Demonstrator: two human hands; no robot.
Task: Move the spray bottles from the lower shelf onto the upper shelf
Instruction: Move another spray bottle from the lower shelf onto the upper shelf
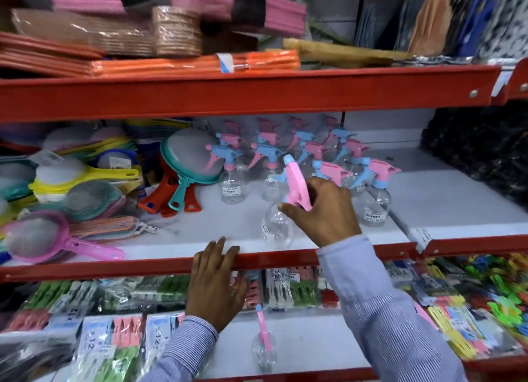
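Upper shelf (200, 247), white deck with red front rail: we count roughly a dozen clear spray bottles with pink and blue trigger heads, grouped (303, 150) at centre and far back; blur makes the exact number uncertain. To their left, a heap of mesh strainers (85, 196).

Lower shelf (314, 350): one spray bottle (264, 344) stands in the bare central gap, pink head up, between packs of clothes pegs (114, 341). We judge the task nearly done, with this bottle left to lift and the one in hand left to set down.

Bottle in hand (278, 224): our right hand (328, 213) grips its pink trigger head, thumb at the left side of the neck, fingers curled over the head from the right. The clear body hangs below the thumb, tilted, at the near edge of the upper shelf; we cannot tell whether its base touches the deck.

Left hand (214, 284): fingers together, laid flat over the red rail, holding nothing.
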